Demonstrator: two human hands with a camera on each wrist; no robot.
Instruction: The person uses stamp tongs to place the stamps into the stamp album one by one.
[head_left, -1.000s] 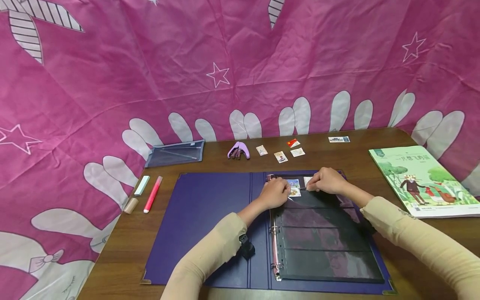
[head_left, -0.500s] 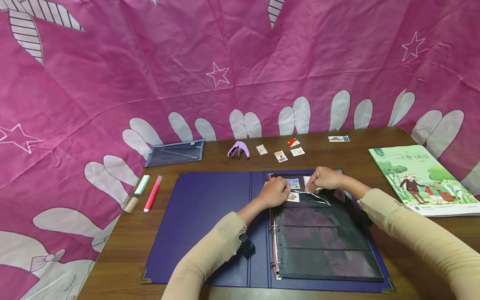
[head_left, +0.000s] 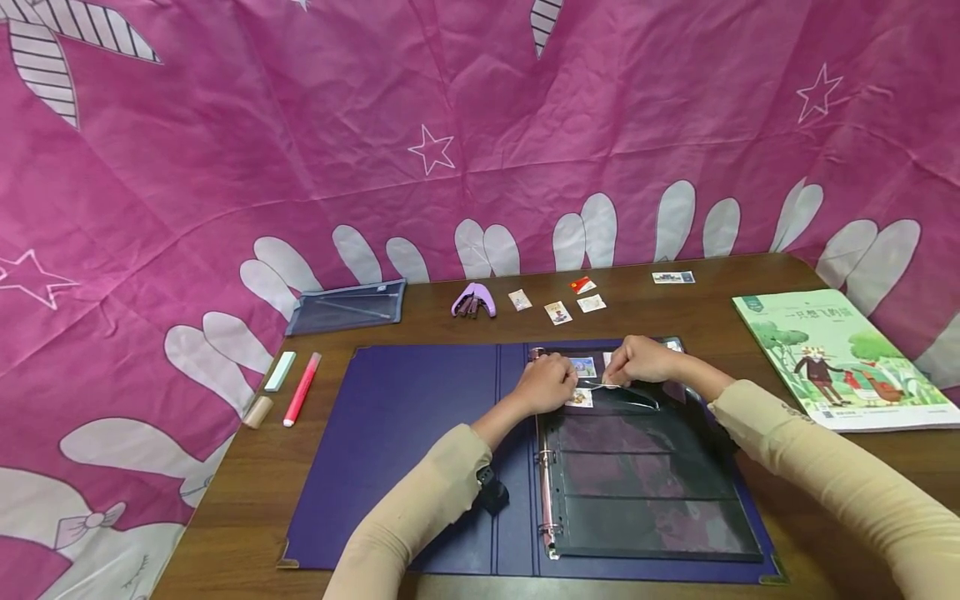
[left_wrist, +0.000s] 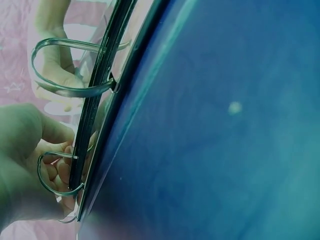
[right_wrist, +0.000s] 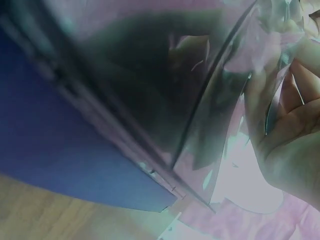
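Note:
A purple ring binder (head_left: 420, 458) lies spread on the table, with a black stamp page (head_left: 652, 467) of clear pockets on its rings. Near the page's top, my left hand (head_left: 546, 385) pinches the edge of a clear pocket strip beside two small stamps (head_left: 582, 367). My right hand (head_left: 641, 360) pinches the same strip farther right, lifting its shiny edge off the page. A pale piece of paper, perhaps a stamp, shows beside the right fingertips. Clear film between the right fingers (right_wrist: 257, 95) appears in the right wrist view. Metal rings (left_wrist: 57, 172) partly cover the left fingers in the left wrist view.
Several loose stamps (head_left: 558, 312) and a purple staple remover-like tool (head_left: 473, 300) lie behind the binder. To the left are a mesh zip pouch (head_left: 345, 308), a pink marker (head_left: 302, 390), a pale green block (head_left: 281, 371) and a tan cylinder (head_left: 258, 412). A green book (head_left: 843, 358) lies right.
The pocket strip's edge has lifted and bowed away from the page. My right fingertips have shifted slightly down and left along it; the left hand stays nearly still.

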